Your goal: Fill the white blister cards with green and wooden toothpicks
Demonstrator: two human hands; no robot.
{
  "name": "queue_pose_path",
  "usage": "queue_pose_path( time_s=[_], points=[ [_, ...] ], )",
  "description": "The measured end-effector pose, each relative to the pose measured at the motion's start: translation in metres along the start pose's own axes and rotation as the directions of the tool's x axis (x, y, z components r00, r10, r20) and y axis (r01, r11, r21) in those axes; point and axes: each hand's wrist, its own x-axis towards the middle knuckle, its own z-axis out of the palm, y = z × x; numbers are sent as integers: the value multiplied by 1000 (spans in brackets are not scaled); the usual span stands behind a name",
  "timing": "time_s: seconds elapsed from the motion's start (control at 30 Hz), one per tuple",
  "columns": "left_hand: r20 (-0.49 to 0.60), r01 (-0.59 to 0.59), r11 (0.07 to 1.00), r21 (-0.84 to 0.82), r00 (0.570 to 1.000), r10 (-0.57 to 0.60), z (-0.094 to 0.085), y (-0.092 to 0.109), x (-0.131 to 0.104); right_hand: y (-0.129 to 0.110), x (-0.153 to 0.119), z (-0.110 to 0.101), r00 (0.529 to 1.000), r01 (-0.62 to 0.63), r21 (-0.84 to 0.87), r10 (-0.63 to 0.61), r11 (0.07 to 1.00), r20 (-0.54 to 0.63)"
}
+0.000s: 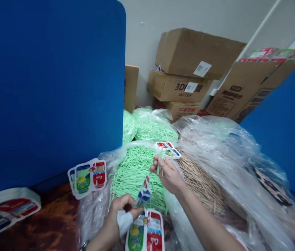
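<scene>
My left hand point(112, 218), with a white wrapping on the thumb side, pinches a small red, white and blue printed package point(144, 191) seen nearly edge-on. In my right hand point(172, 174) are a few thin pale-green sticks point(160, 165), held between thumb and fingers. Both hands are over a clear plastic bag filled with loose green sticks point(133, 162). Just below my left hand lies a green-and-red printed package point(146, 232) marked Cola on its red half. Another printed package point(172, 153) rests behind my right hand.
Brown sticks point(199, 177) fill a plastic bag on the right. Similar packages point(88, 176) lie at left, with a stack point(8, 212) nearer. Bagged green sticks point(155, 127) and cardboard boxes point(199, 52) stand behind. Blue panels point(50, 76) flank both sides.
</scene>
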Motion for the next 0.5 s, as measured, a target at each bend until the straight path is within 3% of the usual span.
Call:
queue_pose_path(
  time_s=[0.1, 0.23, 0.5],
  points=[
    [-89, -102, 992, 69, 990, 108, 5, -1, 7, -16, -14, 15, 988, 141, 22, -139, 990, -68],
    [-114, -178, 971, 161, 974, 197, 10, 8, 11, -16, -32, 34, 951, 294, -72, -300, 953, -77],
    [-70, -279, 930, 239, 950, 303, 12, 20, 12, -4, -38, 43, 935, 318, -323, -351, 892, -47]
  ],
)
